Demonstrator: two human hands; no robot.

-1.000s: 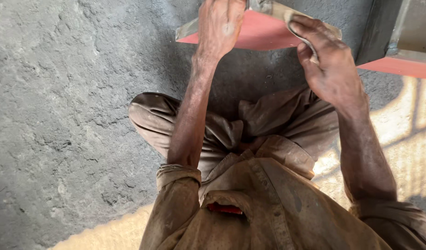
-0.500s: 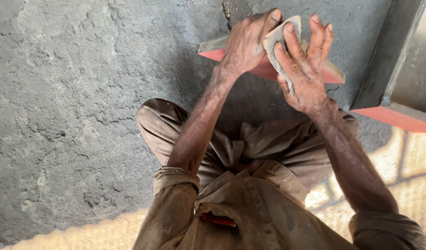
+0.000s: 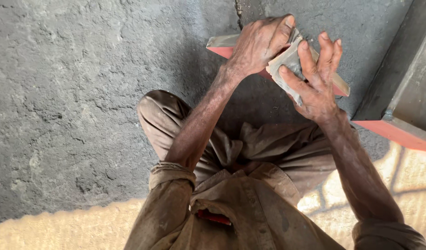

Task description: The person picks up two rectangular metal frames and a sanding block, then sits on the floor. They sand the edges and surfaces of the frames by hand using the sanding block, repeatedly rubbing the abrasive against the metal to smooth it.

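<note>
Head cam: both hands (image 3: 287, 65) gripping grey cloth (image 3: 287, 62) on red-edged metal bar (image 3: 222, 45), steel frame (image 3: 398, 92) rt.

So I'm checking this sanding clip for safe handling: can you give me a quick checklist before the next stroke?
1. Left hand bracing the red-edged metal piece: ok, it lies on top.
2. Right hand pressing the grey abrasive sheet: ok, thumb and fingers on it.
3. Sheet flat on the metal: not ok, it looks folded.
4. Hand protection: not ok, both hands bare.
5. Piece supported underneath: cannot tell.
</note>
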